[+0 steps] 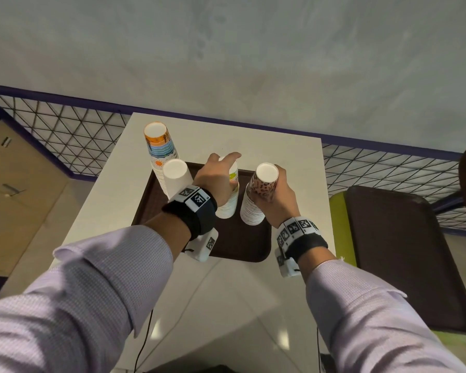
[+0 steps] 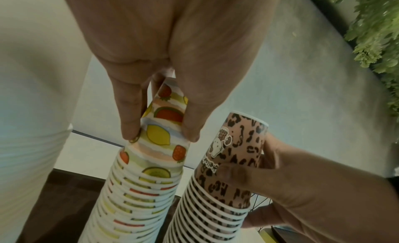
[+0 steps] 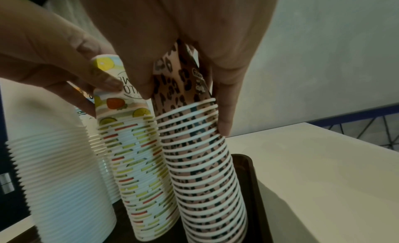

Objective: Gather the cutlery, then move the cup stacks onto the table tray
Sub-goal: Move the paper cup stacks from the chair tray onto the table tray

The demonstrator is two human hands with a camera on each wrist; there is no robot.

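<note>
A dark brown tray [image 1: 240, 243] lies on the white table [image 1: 293, 157]. My left hand [image 1: 221, 176] grips the top of the fruit-print cup stack [image 1: 230, 200], thumb and fingers pressing its sides [image 2: 164, 127]. Beside it, my right hand [image 1: 277, 195] is wrapped round the upper part of the leopard-print cup stack [image 1: 261, 189], which shows again close up [image 3: 194, 161]. Both stacks stand upright over the tray, close together. A plain white stack [image 1: 176, 176] stands at the tray's left edge. A beach-print stack [image 1: 159, 146] stands behind it. No cutlery is in view.
A second dark tray [image 1: 401, 251] rests on a green seat to the right of the table. A wire mesh fence with a purple rail [image 1: 73, 122] runs behind the table. A wooden cabinet [image 1: 16, 189] stands at the left.
</note>
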